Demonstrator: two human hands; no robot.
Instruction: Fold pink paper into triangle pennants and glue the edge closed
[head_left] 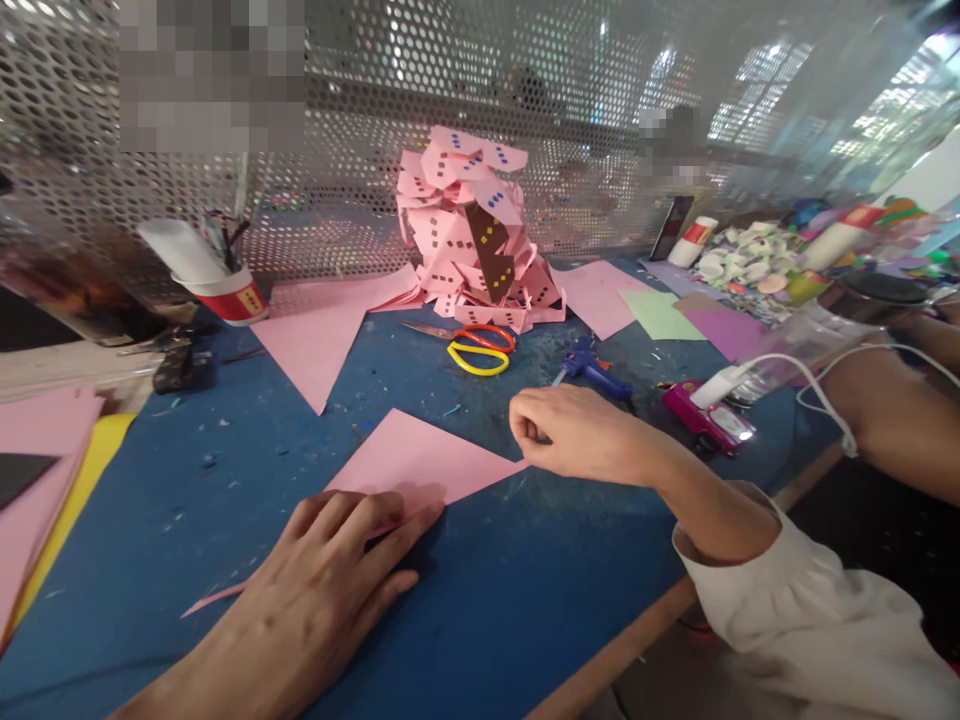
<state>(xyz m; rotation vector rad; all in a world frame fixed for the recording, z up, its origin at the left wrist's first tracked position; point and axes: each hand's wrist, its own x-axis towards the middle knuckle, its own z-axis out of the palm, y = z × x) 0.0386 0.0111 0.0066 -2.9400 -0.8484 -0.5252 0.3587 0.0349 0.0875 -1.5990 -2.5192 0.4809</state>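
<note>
Under my left hand (pixel 330 560) lies a folded sheet of pink paper (pixel 420 452) on the blue tabletop. My left fingers are stretched out flat along its near edge. A thin pink strip (pixel 217 598) shows beside the left wrist. My right hand (pixel 566 428) is closed, its fingers curled, at the paper's right tip; whether it grips anything is hidden. Just beyond it lies a blue glue gun (pixel 592 368). Scissors (pixel 480 350) with red and yellow handles lie behind the folded paper.
A stacked pink paper model (pixel 469 235) stands at the back against the perforated metal screen (pixel 345 110). Pink sheets (pixel 315 320) lie beside it. Left are a cup of tools (pixel 232 295) and papers (pixel 45 440). Right are a magenta device (pixel 705 415) with a cable and another person's arm (pixel 892 400).
</note>
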